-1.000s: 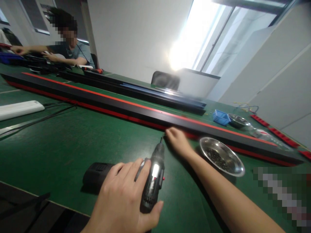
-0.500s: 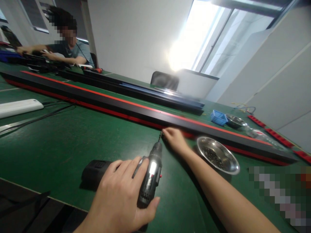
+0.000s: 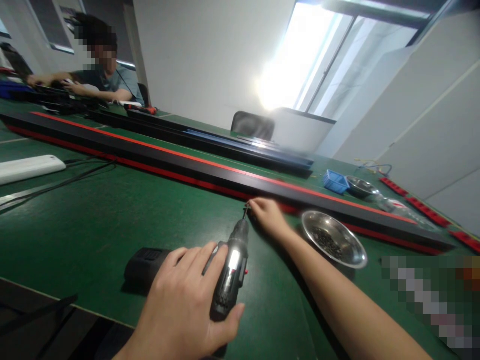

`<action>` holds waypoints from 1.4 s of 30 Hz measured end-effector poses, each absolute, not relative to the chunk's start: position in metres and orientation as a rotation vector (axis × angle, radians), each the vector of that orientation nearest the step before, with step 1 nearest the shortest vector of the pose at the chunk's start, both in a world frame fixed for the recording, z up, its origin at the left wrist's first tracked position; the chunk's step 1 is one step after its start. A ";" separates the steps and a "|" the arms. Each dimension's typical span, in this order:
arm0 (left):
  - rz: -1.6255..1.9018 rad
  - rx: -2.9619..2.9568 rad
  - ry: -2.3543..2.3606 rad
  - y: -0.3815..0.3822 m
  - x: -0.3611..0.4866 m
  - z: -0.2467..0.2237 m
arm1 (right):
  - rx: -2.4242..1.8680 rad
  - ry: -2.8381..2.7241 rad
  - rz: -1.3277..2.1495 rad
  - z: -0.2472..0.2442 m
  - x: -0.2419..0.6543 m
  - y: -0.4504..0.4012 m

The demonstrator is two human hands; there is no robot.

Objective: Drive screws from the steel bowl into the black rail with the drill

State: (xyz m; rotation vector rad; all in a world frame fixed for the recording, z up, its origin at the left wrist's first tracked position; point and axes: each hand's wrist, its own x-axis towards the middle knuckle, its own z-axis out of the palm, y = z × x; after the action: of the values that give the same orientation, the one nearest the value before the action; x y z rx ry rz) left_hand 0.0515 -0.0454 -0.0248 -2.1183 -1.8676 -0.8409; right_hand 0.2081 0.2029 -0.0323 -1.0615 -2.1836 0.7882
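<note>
My left hand (image 3: pixel 187 290) is closed round the handle of a black cordless drill (image 3: pixel 234 265), which lies on its side with its battery base toward the left. The drill bit (image 3: pixel 245 212) points away from me. At its tip, the fingertips of my right hand (image 3: pixel 268 212) are pinched together; what they hold is too small to make out. Just beyond that hand runs a long black bar with red edges (image 3: pixel 180 168), lying across the table. Right of my forearm stands a steel bowl (image 3: pixel 354 254) with many small dark pieces in it.
Further back lie more dark bars (image 3: pixel 225 145), a blue basket (image 3: pixel 336 181) and a second steel bowl (image 3: pixel 365 186). A white power strip (image 3: pixel 32 168) with cables is at left on the green table (image 3: pixel 86 220). Another person (image 3: pixel 112 80) sits at the far left.
The view has shifted very slightly. Both hands and the drill hold nearly the same position, with the bit tip still at my right fingertips.
</note>
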 end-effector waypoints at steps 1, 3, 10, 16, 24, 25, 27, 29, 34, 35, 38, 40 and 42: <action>-0.841 -2.119 -1.869 -0.046 0.051 -0.025 | -1.067 -2.181 0.796 -0.032 0.208 0.203; -0.845 -2.115 -1.873 -0.046 0.051 -0.024 | -1.082 -2.161 0.814 -0.033 0.208 0.202; -0.844 -2.113 -1.882 -0.046 0.052 -0.024 | -1.034 -1.989 0.980 -0.031 0.211 0.200; -0.841 -2.114 -1.892 -0.046 0.052 -0.024 | -0.974 -2.025 1.028 -0.027 0.213 0.196; -0.803 -2.126 -1.929 -0.039 0.052 -0.024 | -1.058 -2.055 0.912 -0.025 0.209 0.191; -0.794 -2.133 -1.933 -0.038 0.052 -0.023 | -1.084 -2.062 0.885 -0.024 0.208 0.191; -0.779 -2.131 -1.942 -0.036 0.052 -0.022 | -1.152 -2.067 0.798 -0.020 0.206 0.190; -0.749 -2.138 -1.949 -0.033 0.052 -0.021 | -1.217 -2.068 0.657 -0.010 0.205 0.189; -0.635 -2.173 -1.982 -0.023 0.051 -0.015 | -1.470 -2.355 0.293 0.045 0.222 0.184; -0.622 -2.176 -1.984 -0.020 0.051 -0.014 | -1.564 -2.401 0.248 0.057 0.230 0.183; -0.595 -2.187 -1.978 -0.013 0.050 -0.011 | -1.891 -2.394 0.078 0.079 0.263 0.183; -0.580 -2.191 -1.971 -0.011 0.050 -0.010 | -2.109 -2.319 -0.026 0.081 0.288 0.185; -0.565 -2.188 -1.967 -0.009 0.050 -0.009 | -2.276 -2.252 -0.057 0.073 0.313 0.189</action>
State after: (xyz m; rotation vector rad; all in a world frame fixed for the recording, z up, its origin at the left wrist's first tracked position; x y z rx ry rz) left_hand 0.0498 -0.0093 -0.0094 -2.1877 -1.9671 -0.5654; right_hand 0.3132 0.1893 0.0732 -2.2765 -2.2521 -0.0566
